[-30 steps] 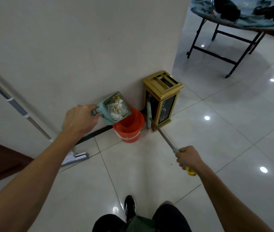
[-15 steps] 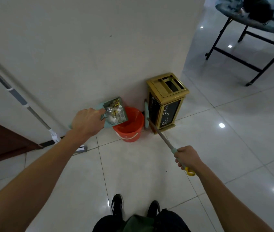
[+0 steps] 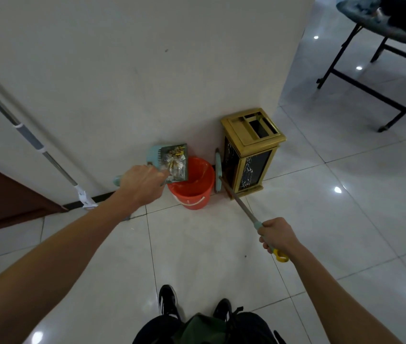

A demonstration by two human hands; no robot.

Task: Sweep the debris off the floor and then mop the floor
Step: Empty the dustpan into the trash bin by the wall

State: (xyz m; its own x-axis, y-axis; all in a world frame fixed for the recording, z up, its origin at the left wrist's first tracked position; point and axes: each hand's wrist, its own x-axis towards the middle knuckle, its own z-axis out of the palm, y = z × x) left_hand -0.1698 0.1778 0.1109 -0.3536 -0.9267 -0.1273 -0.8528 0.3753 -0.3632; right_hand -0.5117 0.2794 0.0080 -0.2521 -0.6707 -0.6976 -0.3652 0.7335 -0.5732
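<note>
The left hand point(image 3: 142, 182) is curled round the handle of a pale teal dustpan point(image 3: 169, 162), holding it tipped up over the near-wall edge of an orange bucket point(image 3: 193, 188) that stands on the tiled floor point(image 3: 197, 244) against the white wall point(image 3: 147, 70). The debris point(image 3: 175, 162), a heap of crumpled clear wrappers and yellowish scraps, sits in the pan's tray above the bucket's mouth; whether any of it is touching the bucket rim is hard to tell from this angle. The right hand point(image 3: 277, 235) grips the teal sleeve near the top of the broom handle point(image 3: 240, 206), just above its yellow end loop, and the shaft slants down and away to the teal broom head point(image 3: 218, 173), which stands on the floor in the gap between the bucket and a gold-framed bin point(image 3: 251, 155) with dark marbled panels. To the left a mop point(image 3: 30, 137) leans against the wall, its grey and metal pole rising out of the upper left and its white joint near the skirting. Black shoes point(image 3: 168, 300) show at the bottom edge, and a black folding-leg surface point(image 3: 360, 33) with a patterned cover stands well apart in the upper right
</note>
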